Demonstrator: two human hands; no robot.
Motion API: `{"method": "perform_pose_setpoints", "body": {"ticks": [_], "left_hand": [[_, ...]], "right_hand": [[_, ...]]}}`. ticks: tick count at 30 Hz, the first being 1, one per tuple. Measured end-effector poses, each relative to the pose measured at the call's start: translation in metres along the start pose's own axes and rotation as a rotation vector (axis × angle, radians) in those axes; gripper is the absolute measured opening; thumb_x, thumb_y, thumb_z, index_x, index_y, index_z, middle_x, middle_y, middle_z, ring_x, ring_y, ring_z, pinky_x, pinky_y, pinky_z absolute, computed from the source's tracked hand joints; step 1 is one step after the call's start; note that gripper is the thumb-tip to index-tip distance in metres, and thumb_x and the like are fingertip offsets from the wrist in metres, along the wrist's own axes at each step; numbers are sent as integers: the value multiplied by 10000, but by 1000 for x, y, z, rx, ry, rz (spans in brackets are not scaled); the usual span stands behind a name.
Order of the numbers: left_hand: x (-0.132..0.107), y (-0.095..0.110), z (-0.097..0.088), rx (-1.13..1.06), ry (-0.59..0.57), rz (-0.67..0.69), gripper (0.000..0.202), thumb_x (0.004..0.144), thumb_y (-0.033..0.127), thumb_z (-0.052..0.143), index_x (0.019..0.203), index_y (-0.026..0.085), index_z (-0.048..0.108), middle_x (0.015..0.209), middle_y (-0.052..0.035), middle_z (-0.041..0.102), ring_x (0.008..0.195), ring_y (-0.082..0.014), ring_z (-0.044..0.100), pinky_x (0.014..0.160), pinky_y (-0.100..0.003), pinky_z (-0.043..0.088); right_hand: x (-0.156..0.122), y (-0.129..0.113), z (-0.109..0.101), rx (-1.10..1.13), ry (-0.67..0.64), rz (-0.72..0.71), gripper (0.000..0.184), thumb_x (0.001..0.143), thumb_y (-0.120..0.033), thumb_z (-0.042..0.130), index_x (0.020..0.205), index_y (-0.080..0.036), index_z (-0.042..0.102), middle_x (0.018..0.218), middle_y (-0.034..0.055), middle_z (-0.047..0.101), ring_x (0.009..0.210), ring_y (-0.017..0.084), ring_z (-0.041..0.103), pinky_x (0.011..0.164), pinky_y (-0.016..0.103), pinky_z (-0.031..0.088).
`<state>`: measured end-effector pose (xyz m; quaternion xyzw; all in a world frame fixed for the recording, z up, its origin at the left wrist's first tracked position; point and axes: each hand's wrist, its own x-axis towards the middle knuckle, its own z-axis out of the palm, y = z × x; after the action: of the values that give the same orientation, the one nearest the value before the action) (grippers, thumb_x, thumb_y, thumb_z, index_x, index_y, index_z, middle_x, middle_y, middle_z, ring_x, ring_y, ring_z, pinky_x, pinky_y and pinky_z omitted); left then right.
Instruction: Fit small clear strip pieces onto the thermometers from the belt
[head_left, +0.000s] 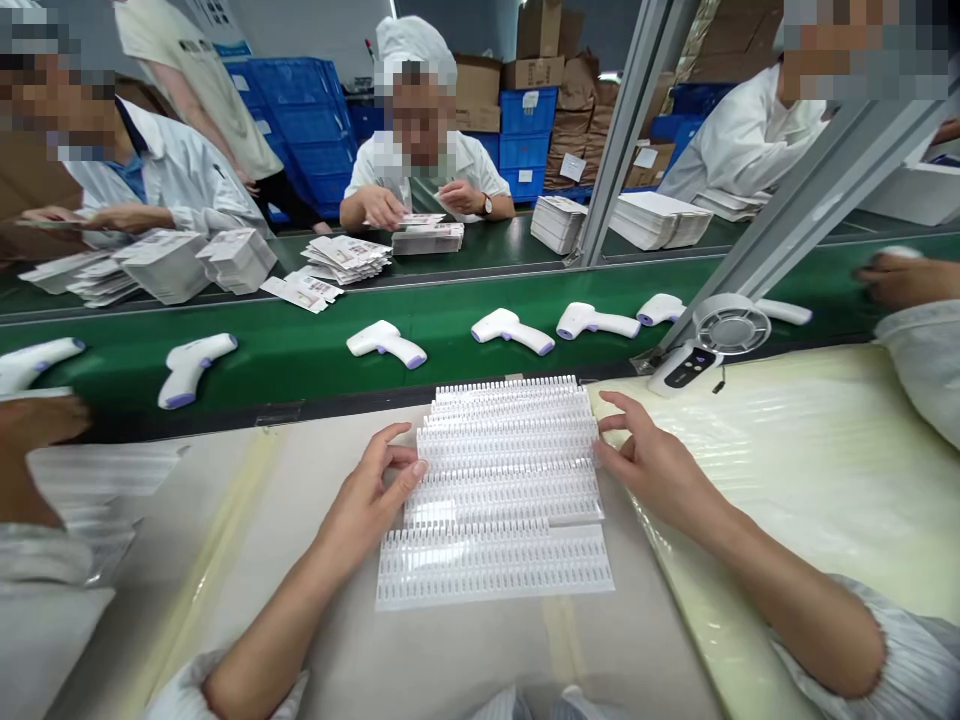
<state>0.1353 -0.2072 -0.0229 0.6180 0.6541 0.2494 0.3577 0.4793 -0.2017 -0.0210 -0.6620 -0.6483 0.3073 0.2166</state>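
Note:
Overlapping label sheets, clear with rows of small white marks and tabs along their top edges, lie on the table in front of me. My left hand pinches their left edge, thumb on top and fingers curled beside it. At the right edge, my right hand grips with thumb and fingertips, its index finger bent above the others. The lowest sheet sticks out toward me, beneath both hands.
Beyond the table runs a green conveyor belt with several white infrared thermometers. A small fan stands by a metal post. Foam sheeting covers the right side. Co-workers handle cartons opposite; others' hands show at both sides.

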Motion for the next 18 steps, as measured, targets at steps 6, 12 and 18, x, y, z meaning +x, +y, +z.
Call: {"method": "perform_pose_setpoints", "body": {"ticks": [6, 12, 18], "left_hand": [[-1, 1, 0, 29, 9, -2, 618, 931, 652, 482, 1391, 242, 431, 871, -9, 657, 748, -206, 604, 727, -343, 474], [-5, 7, -1, 129, -14, -12, 626, 934, 683, 454, 1381, 245, 470, 700, 34, 552, 603, -188, 544, 601, -301, 422], [-3, 8, -6, 351, 68, 67, 735, 931, 687, 395, 1471, 189, 418, 1073, -108, 693, 933, -306, 665, 816, -433, 518]], "right_hand": [[2, 4, 2, 41, 9, -15, 593, 951, -352, 504, 1510, -255, 332, 1141, 94, 725, 568, 185, 635, 601, 363, 549], [1, 5, 2, 64, -7, -62, 591, 943, -344, 514, 1508, -266, 356, 1112, 92, 735, 659, 205, 690, 644, 361, 557], [1, 6, 2, 94, 59, -65, 574, 936, -330, 549, 1480, -249, 384, 1172, 90, 708, 620, 175, 645, 656, 365, 554]]}}
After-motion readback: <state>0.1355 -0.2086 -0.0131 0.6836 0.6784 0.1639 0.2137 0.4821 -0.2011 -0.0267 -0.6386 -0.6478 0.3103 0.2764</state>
